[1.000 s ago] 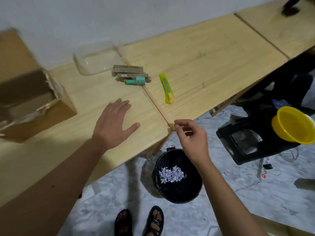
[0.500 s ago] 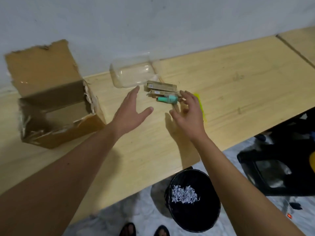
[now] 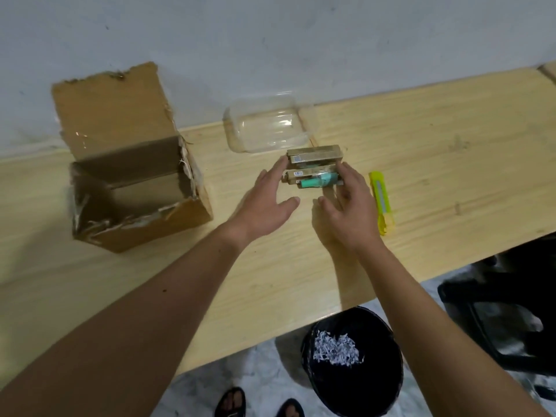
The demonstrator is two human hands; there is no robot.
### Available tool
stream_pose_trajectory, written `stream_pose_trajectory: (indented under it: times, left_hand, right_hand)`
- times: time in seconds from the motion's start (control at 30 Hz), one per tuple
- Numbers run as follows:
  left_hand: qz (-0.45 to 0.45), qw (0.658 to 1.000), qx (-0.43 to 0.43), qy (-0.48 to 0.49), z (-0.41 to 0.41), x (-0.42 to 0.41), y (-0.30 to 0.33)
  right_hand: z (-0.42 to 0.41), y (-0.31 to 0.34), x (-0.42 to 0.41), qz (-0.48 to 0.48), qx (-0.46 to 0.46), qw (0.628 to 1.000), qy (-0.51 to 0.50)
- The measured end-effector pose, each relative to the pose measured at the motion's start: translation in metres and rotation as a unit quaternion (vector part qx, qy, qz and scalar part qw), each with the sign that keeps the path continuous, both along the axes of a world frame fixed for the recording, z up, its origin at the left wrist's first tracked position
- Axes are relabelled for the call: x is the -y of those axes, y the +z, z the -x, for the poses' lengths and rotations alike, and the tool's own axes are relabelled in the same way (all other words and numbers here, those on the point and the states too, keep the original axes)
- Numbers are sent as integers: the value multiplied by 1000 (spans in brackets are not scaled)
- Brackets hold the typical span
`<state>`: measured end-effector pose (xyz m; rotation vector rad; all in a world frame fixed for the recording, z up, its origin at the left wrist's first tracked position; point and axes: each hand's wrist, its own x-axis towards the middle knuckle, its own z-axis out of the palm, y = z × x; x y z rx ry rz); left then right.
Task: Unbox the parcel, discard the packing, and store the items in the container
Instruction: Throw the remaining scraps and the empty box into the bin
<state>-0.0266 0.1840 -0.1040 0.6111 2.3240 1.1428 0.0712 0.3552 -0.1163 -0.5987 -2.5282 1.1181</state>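
Observation:
Two long tan boxes (image 3: pixel 314 155) and a teal tube (image 3: pixel 319 183) lie together on the wooden table (image 3: pixel 421 164), just in front of a clear plastic container (image 3: pixel 266 127) by the wall. My left hand (image 3: pixel 266 203) is spread open, its fingertips touching the left end of the boxes. My right hand (image 3: pixel 350 206) is spread open at their right end, fingers against the teal tube. The items rest on the table between both hands. The opened cardboard parcel (image 3: pixel 132 179) stands at the left with its flap up; I see nothing inside it.
A yellow utility knife (image 3: pixel 381 203) lies right of my right hand. A black bin (image 3: pixel 361 395) holding shredded paper stands on the floor below the table edge. A black stool (image 3: pixel 505 308) is at the right. My sandalled feet show at the bottom.
Both hands moved forward from the table's near edge to the two ends of the item pile. The view shifted left, bringing the parcel and container fully into sight.

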Motion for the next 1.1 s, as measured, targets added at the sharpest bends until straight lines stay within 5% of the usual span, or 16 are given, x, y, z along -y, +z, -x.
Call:
stream_pose_trajectory:
  times: [0.5,0.73,1.1]
  left_hand:
    - [-137,982,-114,59,4,96,92]
    - [-290,949,-10,124,1,133,134]
    - [-128,938,-165,275,35,262,94]
  right_hand:
    - [41,59,95,54,-85,993,55]
    - [85,80,165,109,-59,982,142]
    - [92,90,235,241,23,957,161]
